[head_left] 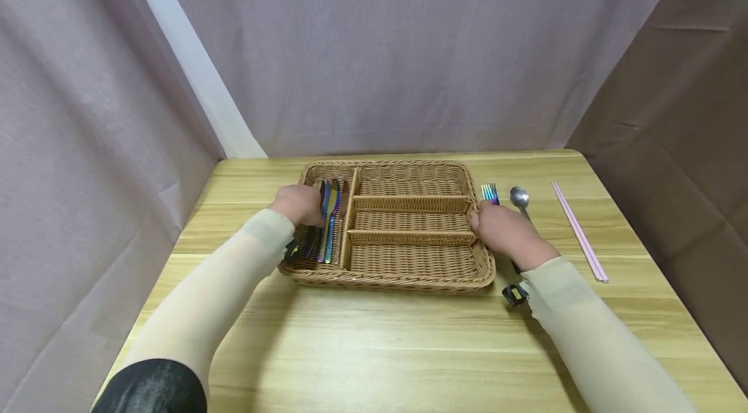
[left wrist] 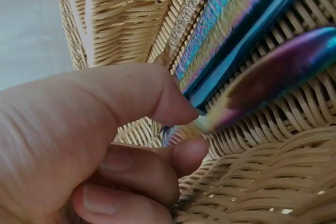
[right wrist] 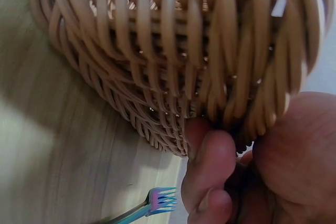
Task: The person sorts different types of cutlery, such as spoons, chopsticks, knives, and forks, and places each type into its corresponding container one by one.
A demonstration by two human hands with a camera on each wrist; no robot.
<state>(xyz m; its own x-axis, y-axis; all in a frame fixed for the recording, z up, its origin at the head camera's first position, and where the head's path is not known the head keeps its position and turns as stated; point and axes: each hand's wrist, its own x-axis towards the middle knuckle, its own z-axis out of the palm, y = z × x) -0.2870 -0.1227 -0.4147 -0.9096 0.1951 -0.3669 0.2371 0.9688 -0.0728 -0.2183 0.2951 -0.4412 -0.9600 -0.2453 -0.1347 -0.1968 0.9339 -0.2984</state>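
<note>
A woven wicker tray [head_left: 386, 282] with several compartments sits mid-table. Its long left compartment holds several iridescent pieces of cutlery [head_left: 330, 221]. My left hand [head_left: 314, 210] reaches into that compartment. In the left wrist view its thumb and forefinger [left wrist: 192, 129] pinch the end of a purple-gold iridescent piece [left wrist: 283, 69], which lies on the wicker floor beside blue-gold handles [left wrist: 236, 30]. My right hand [head_left: 482, 221] is at the tray's right rim. In the right wrist view its fingers [right wrist: 210, 166] and thumb curl round the wicker rim [right wrist: 173, 61].
Right of the tray lie an iridescent fork [head_left: 489, 193], also visible as fork tines [right wrist: 160, 202], a silver spoon [head_left: 519, 197] and a pair of pink chopsticks [head_left: 580, 232]. Grey and brown cloth hangs round the wooden table [head_left: 374, 348].
</note>
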